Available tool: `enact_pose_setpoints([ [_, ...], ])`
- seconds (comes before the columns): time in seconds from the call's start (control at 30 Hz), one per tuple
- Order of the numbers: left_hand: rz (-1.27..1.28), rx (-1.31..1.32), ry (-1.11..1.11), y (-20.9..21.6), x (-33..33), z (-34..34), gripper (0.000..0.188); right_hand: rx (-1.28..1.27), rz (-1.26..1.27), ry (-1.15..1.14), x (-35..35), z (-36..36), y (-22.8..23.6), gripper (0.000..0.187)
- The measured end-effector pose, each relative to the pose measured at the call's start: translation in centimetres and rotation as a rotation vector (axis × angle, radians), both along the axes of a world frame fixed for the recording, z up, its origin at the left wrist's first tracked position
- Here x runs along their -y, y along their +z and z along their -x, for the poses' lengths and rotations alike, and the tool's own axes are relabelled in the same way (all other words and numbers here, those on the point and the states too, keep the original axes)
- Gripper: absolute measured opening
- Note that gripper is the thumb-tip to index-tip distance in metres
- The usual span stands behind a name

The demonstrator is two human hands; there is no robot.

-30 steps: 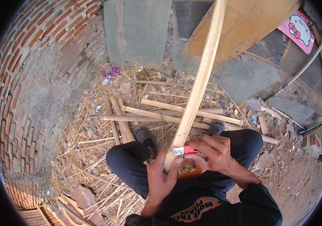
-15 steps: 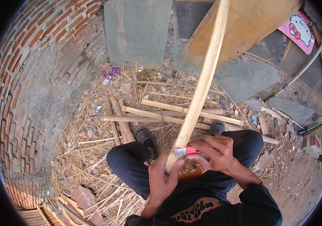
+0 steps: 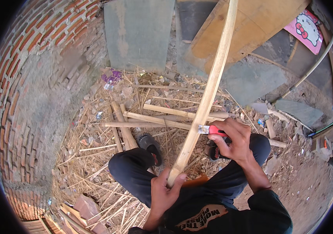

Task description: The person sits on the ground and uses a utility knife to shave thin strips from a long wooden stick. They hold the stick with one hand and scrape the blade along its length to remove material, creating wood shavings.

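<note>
Dealing with long wooden strip point(image 3: 208, 99), slanting out over sticks point(image 3: 166, 110). Probably light, pretty stiff, maybe splintery; best gripped at near end. Pinched there in closed left hand point(image 3: 164, 195); touched by red-handled blade point(image 3: 215, 131), clasped in curled right hand point(image 3: 234, 142).

two hands point(image 3: 165, 193) point(image 3: 234, 139), one blade point(image 3: 203, 129)

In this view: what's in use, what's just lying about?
In use:
- long pale strip, lower end in the left hand
- red-handled blade in the right hand, metal end at the strip

Seemingly lying about:
- purple wrapper
- pink panel
- grey-green panel
- loose sticks on the ground; possibly stock, can't tell
</note>
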State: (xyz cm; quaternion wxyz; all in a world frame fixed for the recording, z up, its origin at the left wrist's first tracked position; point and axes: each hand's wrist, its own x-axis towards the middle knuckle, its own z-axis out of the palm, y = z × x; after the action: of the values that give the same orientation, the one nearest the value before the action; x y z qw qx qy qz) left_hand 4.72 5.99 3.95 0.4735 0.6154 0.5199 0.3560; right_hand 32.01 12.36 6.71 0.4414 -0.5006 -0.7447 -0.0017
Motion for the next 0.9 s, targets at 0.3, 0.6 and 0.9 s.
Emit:
enact_pose_setpoints([
  [0.3,0.144,0.277,-0.03,-0.2,-1.4,0.0,0.032,-0.003,-0.002,-0.016,-0.1,0.0,-0.3,0.034],
  [0.6,0.194,0.146,-0.024,0.2,-1.5,0.5,0.024,0.035,-0.022,-0.013,-0.5,-0.2,-0.6,0.032],
  [0.9,0.109,0.153,-0.047,-0.6,-1.1,1.0,0.038,0.01,0.027,-0.014,-1.2,-0.8,-0.2,0.03],
])
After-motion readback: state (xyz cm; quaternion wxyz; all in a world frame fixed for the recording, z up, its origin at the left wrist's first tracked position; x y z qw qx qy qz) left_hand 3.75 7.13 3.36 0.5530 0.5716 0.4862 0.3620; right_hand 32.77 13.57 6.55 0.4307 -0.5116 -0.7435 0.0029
